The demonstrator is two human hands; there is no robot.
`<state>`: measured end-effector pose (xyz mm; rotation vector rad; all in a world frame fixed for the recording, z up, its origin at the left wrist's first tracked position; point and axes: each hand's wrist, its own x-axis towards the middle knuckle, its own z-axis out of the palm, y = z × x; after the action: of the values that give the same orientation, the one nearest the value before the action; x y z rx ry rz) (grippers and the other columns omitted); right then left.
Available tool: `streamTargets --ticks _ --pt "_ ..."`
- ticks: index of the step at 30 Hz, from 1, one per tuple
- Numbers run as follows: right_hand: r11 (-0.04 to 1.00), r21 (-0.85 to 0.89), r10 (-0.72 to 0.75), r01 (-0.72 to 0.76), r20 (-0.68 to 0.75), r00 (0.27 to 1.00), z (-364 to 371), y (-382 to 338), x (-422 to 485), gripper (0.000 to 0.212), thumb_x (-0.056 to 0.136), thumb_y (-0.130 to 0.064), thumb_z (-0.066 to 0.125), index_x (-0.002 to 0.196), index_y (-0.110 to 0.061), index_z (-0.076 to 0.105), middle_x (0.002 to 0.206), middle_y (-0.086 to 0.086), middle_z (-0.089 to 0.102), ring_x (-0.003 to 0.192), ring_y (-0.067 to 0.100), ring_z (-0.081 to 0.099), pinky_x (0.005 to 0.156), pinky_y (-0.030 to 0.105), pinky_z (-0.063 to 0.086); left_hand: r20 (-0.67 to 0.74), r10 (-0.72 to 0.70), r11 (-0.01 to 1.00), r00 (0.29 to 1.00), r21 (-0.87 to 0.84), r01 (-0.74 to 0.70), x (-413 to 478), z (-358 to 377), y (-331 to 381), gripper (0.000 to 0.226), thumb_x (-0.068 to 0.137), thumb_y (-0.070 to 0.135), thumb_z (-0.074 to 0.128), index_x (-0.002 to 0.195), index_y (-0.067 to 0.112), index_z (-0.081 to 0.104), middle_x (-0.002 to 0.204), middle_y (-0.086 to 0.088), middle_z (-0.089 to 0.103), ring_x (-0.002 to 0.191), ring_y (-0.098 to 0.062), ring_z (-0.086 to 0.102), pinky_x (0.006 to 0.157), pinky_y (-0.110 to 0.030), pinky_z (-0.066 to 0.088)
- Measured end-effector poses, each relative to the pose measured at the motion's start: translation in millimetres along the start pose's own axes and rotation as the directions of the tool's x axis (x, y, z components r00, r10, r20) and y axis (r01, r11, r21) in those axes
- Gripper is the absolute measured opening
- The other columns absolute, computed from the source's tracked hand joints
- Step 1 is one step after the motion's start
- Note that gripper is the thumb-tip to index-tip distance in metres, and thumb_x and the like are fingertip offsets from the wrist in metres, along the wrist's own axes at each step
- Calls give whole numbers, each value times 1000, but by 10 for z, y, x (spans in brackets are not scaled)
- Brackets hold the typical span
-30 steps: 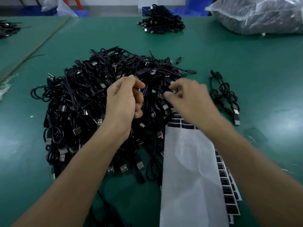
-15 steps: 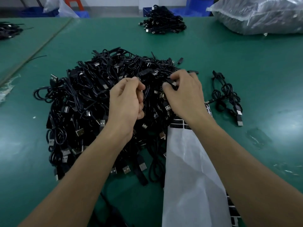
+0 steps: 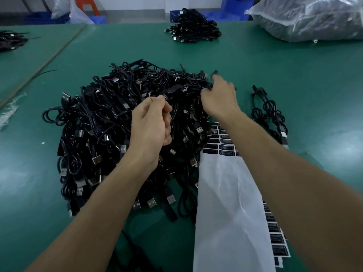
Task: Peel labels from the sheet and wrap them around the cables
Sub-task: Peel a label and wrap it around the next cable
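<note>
A big heap of black USB cables lies on the green table. My left hand hovers over the heap's middle, its fingers curled and thumb and forefinger pinching a thin black cable. My right hand reaches to the heap's far right edge and grips a black cable there. The label sheet with rows of black labels lies right of the heap, partly under a white backing paper and my right forearm.
A few separate cables lie to the right of the heap. A smaller cable pile sits at the table's far side. A clear plastic bag of cables fills the far right corner. More cables lie far left.
My right hand moved from above the label sheet forward and right to the heap's far edge and took hold of a cable. My left hand kept its pinch, nearly in place.
</note>
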<state>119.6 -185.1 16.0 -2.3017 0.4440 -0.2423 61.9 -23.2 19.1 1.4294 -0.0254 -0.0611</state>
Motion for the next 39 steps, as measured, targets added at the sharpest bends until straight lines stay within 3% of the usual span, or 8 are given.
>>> streamTargets --ticks 6,12,16,22,26,31,35,39 --pt "992 -120 46 -40 45 998 32 140 61 45 98 -20 35 137 -36 49 146 9 34 134 36 28 110 49 20 6 5 1000 1000 15 -6 12 4 -2 34 106 19 43 74 14 54 52 6 45 40 -6 35 34 -19 27" --pt "990 -131 -37 44 55 998 4 160 142 13 100 -18 42 102 -27 50 123 8 55 119 35 46 104 48 36 15 0 1000 1000 12 0 9 7 -8 33 105 18 44 74 15 53 52 6 45 41 -7 33 35 -19 27" --pt "940 -319 -141 118 -49 989 -11 133 164 17 99 -12 47 89 -24 54 109 3 59 116 34 48 94 45 30 11 5 1000 1000 15 -5 14 5 -20 33 105 19 44 73 15 53 52 6 44 42 -7 32 35 -20 26" --pt "839 -231 -539 493 -234 809 -71 -151 -94 13 104 -13 34 97 -17 44 90 1 55 77 21 49 72 34 35 16 14 1000 1000 10 -14 36 -1 -51 29 104 28 50 81 13 61 54 4 41 43 -8 32 36 -20 26" --pt "778 -49 -618 627 -242 748 -109 -349 -533 15 104 -19 39 95 -13 50 81 -3 56 70 18 50 60 35 38 41 21 1000 999 -9 -20 32 -10 -29 45 100 53 47 104 15 70 58 5 48 46 -8 39 39 -22 32" --pt "881 334 -379 336 74 922 -240 -193 -975 11 95 -13 57 86 -17 62 67 -7 65 55 3 58 51 18 43 17 33 999 999 -18 -33 15 13 12 52 102 56 41 93 18 75 65 -6 51 48 -13 42 42 -25 33" --pt "740 666 -228 -96 382 895 -270 -70 -1222 9 101 -6 52 101 -10 60 65 3 69 50 16 63 42 26 50 46 127 990 991 57 -129 -39 59 12 46 105 44 44 83 17 74 70 -5 62 54 -16 56 48 -26 45" --pt "774 633 -286 -35 397 872 -317 110 -1221 17 101 -12 56 98 -13 73 80 6 74 72 18 69 70 33 60 138 145 987 980 51 -153 -60 98 33 37 105 33 48 79 16 67 62 4 67 59 -9 64 56 -21 51"
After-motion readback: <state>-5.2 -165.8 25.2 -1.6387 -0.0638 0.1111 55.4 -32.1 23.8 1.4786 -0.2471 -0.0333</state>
